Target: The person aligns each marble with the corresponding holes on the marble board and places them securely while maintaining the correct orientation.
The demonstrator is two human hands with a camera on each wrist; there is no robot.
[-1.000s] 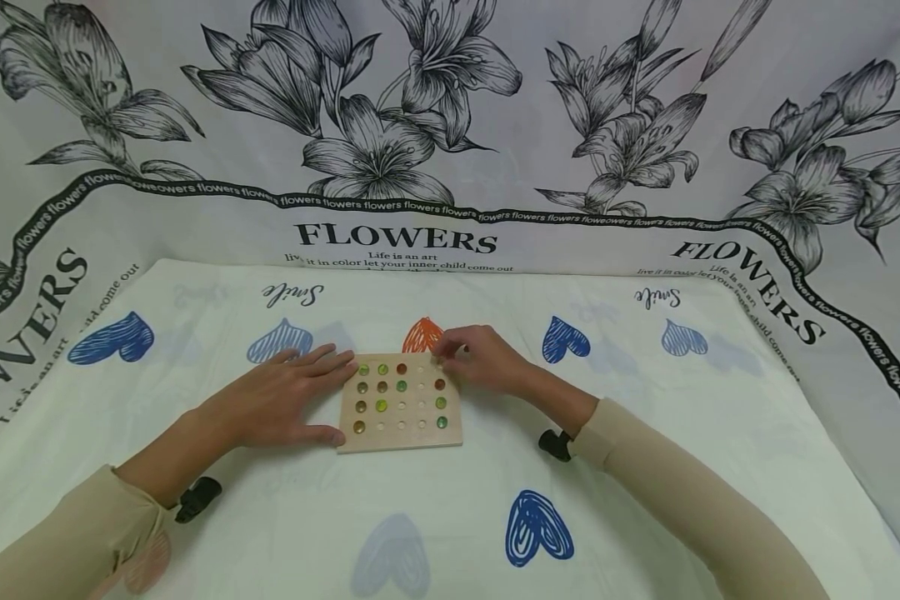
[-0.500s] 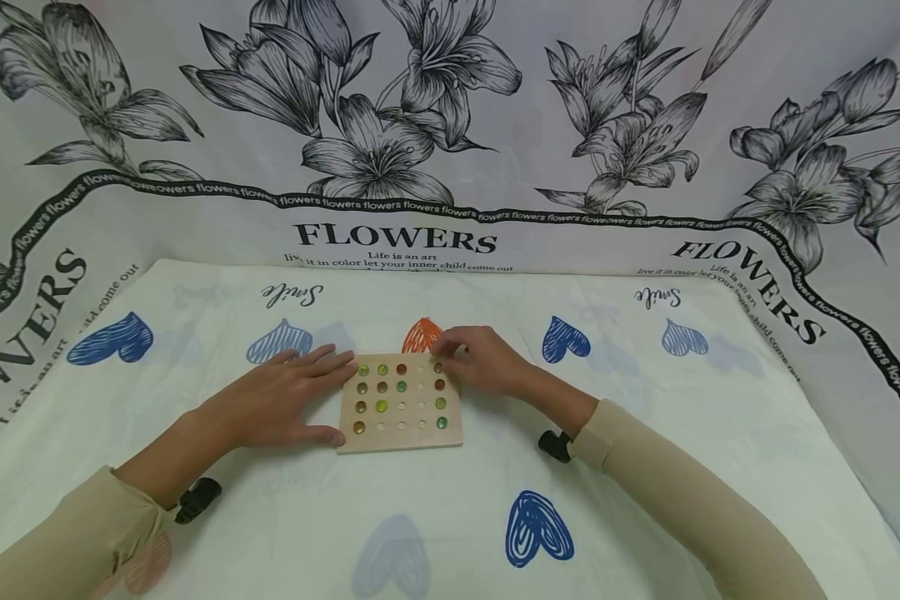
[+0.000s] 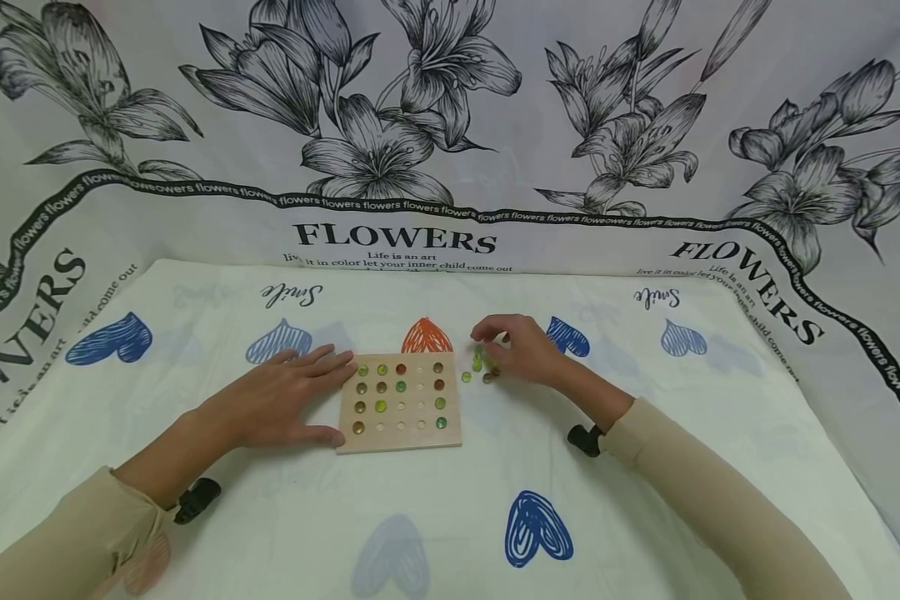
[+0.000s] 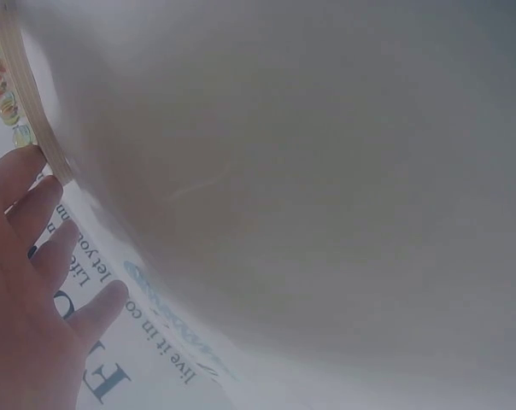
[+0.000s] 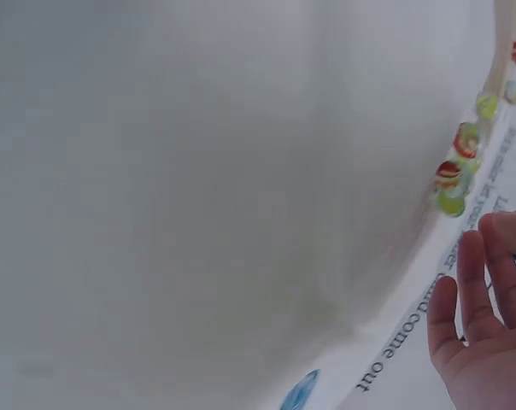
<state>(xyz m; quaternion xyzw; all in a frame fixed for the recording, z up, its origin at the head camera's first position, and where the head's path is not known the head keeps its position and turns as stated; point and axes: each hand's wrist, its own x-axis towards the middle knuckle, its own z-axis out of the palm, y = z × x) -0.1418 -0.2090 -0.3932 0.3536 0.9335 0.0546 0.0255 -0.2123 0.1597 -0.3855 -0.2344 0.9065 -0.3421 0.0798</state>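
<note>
A flat wooden board (image 3: 411,440) with rows of round holes lies on the cloth, and many of its holes hold glass marbles in green, brown and red tones. My left hand (image 3: 296,400) rests at the board's left edge, fingers spread and thumb at the lower corner. In the left wrist view, the fingertips of the left hand (image 4: 36,282) are right at the board's rim. Right of the board lies a small group of loose marbles (image 3: 477,362). My right hand (image 3: 525,350) is over these, with its fingers loosely bent and a gap showing between thumb and forefinger.
A white cloth (image 3: 270,517) printed with hearts covers the table. Behind it hangs a pale floral sheet (image 3: 510,125) with dark lettering. Several holes in the board's middle and lower rows hold no marble.
My right hand has moved right, from the board's upper right corner to the loose marbles, uncovering a marble in the corner hole. The left hand has stayed in place.
</note>
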